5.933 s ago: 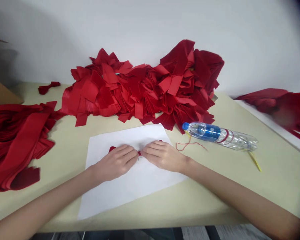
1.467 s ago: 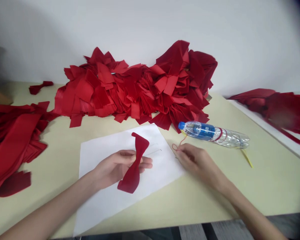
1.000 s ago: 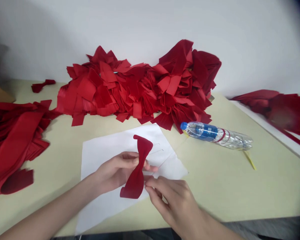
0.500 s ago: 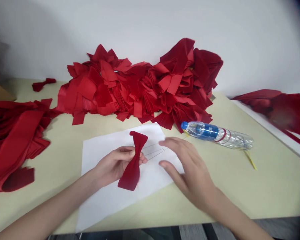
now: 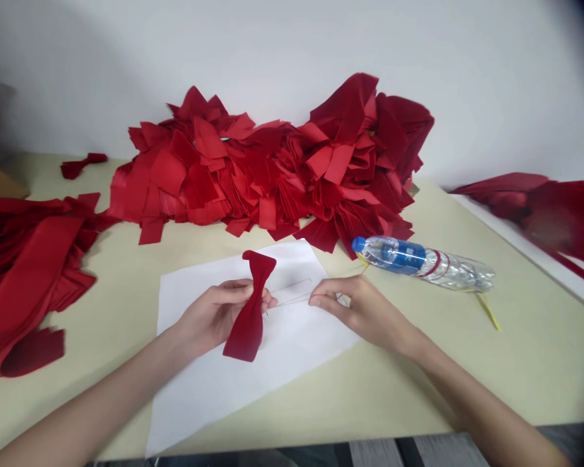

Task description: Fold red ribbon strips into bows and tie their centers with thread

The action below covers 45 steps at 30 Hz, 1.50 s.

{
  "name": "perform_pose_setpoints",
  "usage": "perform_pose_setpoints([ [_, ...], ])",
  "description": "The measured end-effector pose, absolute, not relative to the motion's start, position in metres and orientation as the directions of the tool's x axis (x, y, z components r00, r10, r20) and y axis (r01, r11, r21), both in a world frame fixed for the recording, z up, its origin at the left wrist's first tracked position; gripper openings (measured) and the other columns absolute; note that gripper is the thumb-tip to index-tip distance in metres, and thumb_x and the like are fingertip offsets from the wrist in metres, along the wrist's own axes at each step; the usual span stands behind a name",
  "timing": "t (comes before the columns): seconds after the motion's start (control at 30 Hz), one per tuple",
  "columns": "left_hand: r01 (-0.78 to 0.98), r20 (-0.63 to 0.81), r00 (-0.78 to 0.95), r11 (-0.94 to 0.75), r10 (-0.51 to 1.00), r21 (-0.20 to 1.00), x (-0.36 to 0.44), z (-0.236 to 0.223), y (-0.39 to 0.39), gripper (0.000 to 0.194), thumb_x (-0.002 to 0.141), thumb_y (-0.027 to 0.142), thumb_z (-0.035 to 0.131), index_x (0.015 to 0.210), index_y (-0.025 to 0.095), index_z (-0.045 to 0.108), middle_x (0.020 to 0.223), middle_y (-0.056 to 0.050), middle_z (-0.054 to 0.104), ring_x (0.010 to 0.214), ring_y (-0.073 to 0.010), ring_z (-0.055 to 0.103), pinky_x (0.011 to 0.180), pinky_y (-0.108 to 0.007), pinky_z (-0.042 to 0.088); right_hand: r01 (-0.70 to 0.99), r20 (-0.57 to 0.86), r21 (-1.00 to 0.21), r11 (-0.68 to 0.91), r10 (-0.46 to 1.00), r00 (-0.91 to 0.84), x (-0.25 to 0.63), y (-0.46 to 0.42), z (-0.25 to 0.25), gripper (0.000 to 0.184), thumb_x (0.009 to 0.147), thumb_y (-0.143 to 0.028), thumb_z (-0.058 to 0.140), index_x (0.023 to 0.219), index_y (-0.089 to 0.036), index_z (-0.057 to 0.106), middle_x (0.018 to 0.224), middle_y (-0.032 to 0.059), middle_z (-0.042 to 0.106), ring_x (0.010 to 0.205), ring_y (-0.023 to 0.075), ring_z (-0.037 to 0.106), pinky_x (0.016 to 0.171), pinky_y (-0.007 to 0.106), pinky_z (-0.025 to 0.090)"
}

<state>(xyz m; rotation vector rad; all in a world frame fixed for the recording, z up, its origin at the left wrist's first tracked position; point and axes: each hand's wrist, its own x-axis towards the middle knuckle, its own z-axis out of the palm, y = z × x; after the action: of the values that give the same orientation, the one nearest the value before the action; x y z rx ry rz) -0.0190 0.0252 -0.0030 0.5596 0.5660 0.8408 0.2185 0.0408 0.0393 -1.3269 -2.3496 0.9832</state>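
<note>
My left hand (image 5: pixel 214 314) pinches a red fabric bow (image 5: pixel 250 305) at its gathered middle and holds it upright over a white sheet of paper (image 5: pixel 214 383). My right hand (image 5: pixel 357 308) is closed in a pinch on a thin thread (image 5: pixel 292 299). The thread stretches taut from the bow's middle to my right fingertips. Both hands hover just above the paper, about a hand's width apart.
A big heap of red fabric pieces (image 5: pixel 272 168) lies along the wall. More red strips (image 5: pixel 24 272) lie at the left and red fabric (image 5: pixel 540 207) at the right. A plastic water bottle (image 5: pixel 423 263) lies on its side right of the paper, on the beige table (image 5: pixel 516 363).
My right hand moved from an open pose beside the bow to a pinch on the thread, now pulled taut. The bow shifted slightly left in my left hand.
</note>
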Motion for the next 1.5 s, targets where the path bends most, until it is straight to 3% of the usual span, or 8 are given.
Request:
perform_pose_setpoints([
  [0.27, -0.491, -0.277, 0.513, 0.542, 0.813, 0.682, -0.018, -0.002, 0.026, 0.017, 0.078, 0.015, 0.055, 0.070, 0.008, 0.068, 0.070, -0.007, 0.061, 0.078, -0.0149, 0.056, 0.077, -0.022, 0.043, 0.780, -0.179, -0.435, 0.450, 0.806, -0.564, 0.235, 0.052, 0.033, 0.026, 0.087, -0.027, 0.044, 0.072, -0.018, 0.063, 0.065, -0.0006, 0.062, 0.057, 0.0110, 0.052, 0.058, 0.025, 0.039],
  [0.37, -0.468, -0.315, 0.496, 0.555, 0.809, 0.688, -0.018, -0.003, 0.026, 0.015, 0.077, 0.016, 0.057, 0.071, 0.009, 0.069, 0.072, -0.007, 0.062, 0.077, -0.0148, 0.056, 0.076, -0.022, 0.043, 0.735, -0.071, -0.430, 0.524, 0.792, -0.606, 0.230, 0.053, 0.031, 0.020, 0.084, -0.028, 0.051, 0.097, -0.020, 0.063, 0.096, 0.0045, 0.066, 0.088, 0.0175, 0.059, 0.077, 0.030, 0.045],
  [0.5, -0.461, -0.324, 0.485, 0.552, 0.812, 0.695, -0.019, -0.004, 0.025, 0.012, 0.075, 0.017, 0.060, 0.074, 0.011, 0.069, 0.076, -0.006, 0.063, 0.077, -0.0146, 0.056, 0.070, -0.021, 0.043, 0.562, 0.057, -0.602, 0.568, 0.732, -0.679, 0.205, 0.051, 0.035, 0.051, 0.079, -0.027, 0.060, 0.127, -0.022, 0.045, 0.130, 0.0074, 0.048, 0.120, 0.0194, 0.043, 0.099, 0.037, 0.037],
  [0.63, -0.466, -0.342, 0.464, 0.553, 0.817, 0.691, -0.017, -0.003, 0.025, 0.010, 0.073, 0.019, 0.063, 0.074, 0.011, 0.070, 0.073, -0.006, 0.064, 0.070, -0.0134, 0.057, 0.065, -0.021, 0.044, 0.359, -0.067, -0.881, 0.308, 0.670, -0.740, 0.177, 0.052, 0.033, 0.026, 0.079, -0.031, 0.059, 0.101, -0.017, 0.058, 0.099, 0.0043, 0.063, 0.090, 0.0139, 0.060, 0.083, 0.030, 0.049],
  [0.8, -0.482, -0.319, 0.454, 0.530, 0.832, 0.698, -0.016, -0.004, 0.025, 0.011, 0.073, 0.020, 0.064, 0.073, 0.011, 0.070, 0.075, -0.006, 0.065, 0.071, -0.0128, 0.057, 0.064, -0.019, 0.043, 0.413, -0.266, -0.910, 0.024, 0.730, -0.629, 0.169, 0.054, 0.027, 0.014, 0.077, -0.028, 0.058, 0.081, -0.014, 0.062, 0.071, 0.0015, 0.061, 0.061, 0.0092, 0.054, 0.045, 0.018, 0.042],
  [1.07, -0.481, -0.406, 0.321, 0.517, 0.856, 0.708, -0.014, -0.003, 0.023, 0.013, 0.076, 0.024, 0.063, 0.082, 0.014, 0.069, 0.082, -0.004, 0.065, 0.071, -0.0130, 0.057, 0.062, -0.022, 0.043, 0.444, -0.068, -0.870, 0.214, 0.841, -0.537, 0.179, 0.057, 0.052, 0.017, 0.080, -0.028, 0.056, 0.072, -0.015, 0.062, 0.057, -0.0030, 0.050, 0.050, 0.0056, 0.041, 0.046, 0.019, 0.032],
  [1.27, -0.424, -0.315, 0.238, 0.391, 0.918, 0.817, -0.004, 0.004, 0.015, 0.010, 0.074, 0.022, 0.065, 0.067, 0.015, 0.067, 0.063, 0.000, 0.062, 0.063, -0.0110, 0.054, 0.067, -0.023, 0.041, 0.236, -0.062, -0.966, 0.109, 0.784, -0.618, 0.168, 0.044, 0.066, 0.014, 0.079, -0.028, 0.058, 0.077, -0.015, 0.063, 0.062, -0.0022, 0.055, 0.053, 0.0059, 0.046, 0.048, 0.019, 0.036],
  [1.5, -0.403, -0.276, 0.176, 0.325, 0.945, 0.856, 0.000, 0.006, 0.011, 0.011, 0.073, 0.021, 0.065, 0.064, 0.017, 0.069, 0.064, 0.000, 0.061, 0.066, -0.0118, 0.051, 0.068, -0.024, 0.041, 0.244, -0.090, -0.968, 0.052, 0.841, -0.534, 0.158, 0.043, 0.046, 0.011, 0.078, -0.023, 0.058, 0.074, -0.013, 0.061, 0.062, -0.0028, 0.054, 0.054, 0.0051, 0.042, 0.049, 0.019, 0.034],
])
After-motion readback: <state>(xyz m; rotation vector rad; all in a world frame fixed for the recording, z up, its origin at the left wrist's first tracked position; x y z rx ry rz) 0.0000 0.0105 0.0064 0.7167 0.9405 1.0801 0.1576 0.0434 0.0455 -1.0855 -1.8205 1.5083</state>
